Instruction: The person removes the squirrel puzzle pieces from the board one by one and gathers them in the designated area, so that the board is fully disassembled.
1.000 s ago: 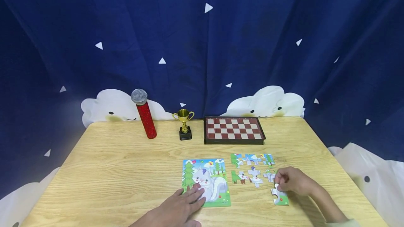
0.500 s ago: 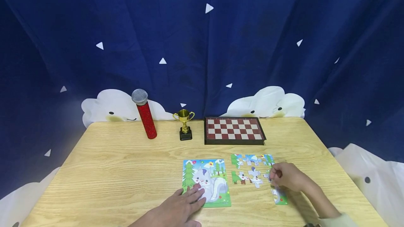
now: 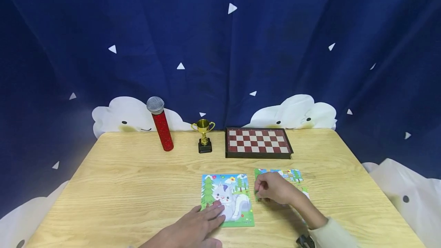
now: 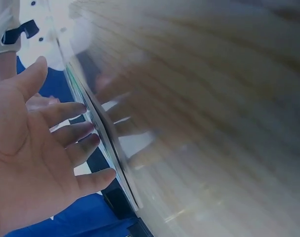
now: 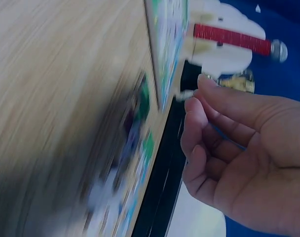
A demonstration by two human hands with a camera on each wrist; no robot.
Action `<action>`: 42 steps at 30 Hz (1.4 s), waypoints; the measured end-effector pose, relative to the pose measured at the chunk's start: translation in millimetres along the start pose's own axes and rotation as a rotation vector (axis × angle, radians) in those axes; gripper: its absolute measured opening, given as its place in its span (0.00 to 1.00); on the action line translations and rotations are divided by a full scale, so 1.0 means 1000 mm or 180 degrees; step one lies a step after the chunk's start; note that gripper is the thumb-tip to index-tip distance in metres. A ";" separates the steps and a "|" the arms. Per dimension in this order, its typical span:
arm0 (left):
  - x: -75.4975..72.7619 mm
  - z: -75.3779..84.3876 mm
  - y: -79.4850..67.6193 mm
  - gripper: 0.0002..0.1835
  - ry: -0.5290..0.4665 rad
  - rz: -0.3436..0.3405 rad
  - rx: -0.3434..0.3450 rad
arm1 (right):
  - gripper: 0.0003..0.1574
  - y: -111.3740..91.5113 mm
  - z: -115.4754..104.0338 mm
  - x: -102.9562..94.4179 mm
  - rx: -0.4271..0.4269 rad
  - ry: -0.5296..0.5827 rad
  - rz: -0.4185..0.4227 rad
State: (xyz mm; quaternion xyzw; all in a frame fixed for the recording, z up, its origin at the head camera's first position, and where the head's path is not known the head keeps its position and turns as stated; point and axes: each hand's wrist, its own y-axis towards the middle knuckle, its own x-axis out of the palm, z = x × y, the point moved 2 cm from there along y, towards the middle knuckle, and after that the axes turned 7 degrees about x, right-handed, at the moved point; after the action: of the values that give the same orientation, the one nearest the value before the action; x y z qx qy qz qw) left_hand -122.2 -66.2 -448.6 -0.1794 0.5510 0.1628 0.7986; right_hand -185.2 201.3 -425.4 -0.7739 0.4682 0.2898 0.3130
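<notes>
My left hand (image 3: 191, 225) lies with its fingers spread over the lower left part of a squirrel picture board (image 3: 242, 217). In the left wrist view its fingertips (image 4: 93, 140) reach the edge of that board. Over the loose jigsaw pieces (image 3: 294, 174), just right of the board, is my right hand (image 3: 273, 188). Its fingers are curled, thumb close to the index finger, and I see no piece clearly between them. A small pale blurred bit shows beside the fingertips in the right wrist view. The hand and forearm cover several of the middle and lower pieces.
A red microphone (image 3: 163, 131), a gold trophy cup (image 3: 204, 141) and a chessboard (image 3: 260, 141) stand along the back of the wooden table (image 3: 138, 186). A blue curtain (image 3: 193, 30) with white clouds hangs behind.
My right hand has moved left from the right-hand pieces to those beside the picture board. The left hand stays on the board. The head view has shifted slightly.
</notes>
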 end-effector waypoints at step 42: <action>0.002 -0.001 -0.015 0.40 0.0499 -0.0139 -0.0165 | 0.16 0.022 -0.050 0.070 -0.0008 -0.0071 -0.0281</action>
State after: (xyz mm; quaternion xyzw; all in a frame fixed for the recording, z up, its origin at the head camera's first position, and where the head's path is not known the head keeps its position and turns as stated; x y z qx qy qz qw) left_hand -115.2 -79.5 -449.4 -0.2242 0.6034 0.1450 0.7514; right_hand -169.4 117.8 -450.5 -0.7909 0.4298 0.2849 0.3297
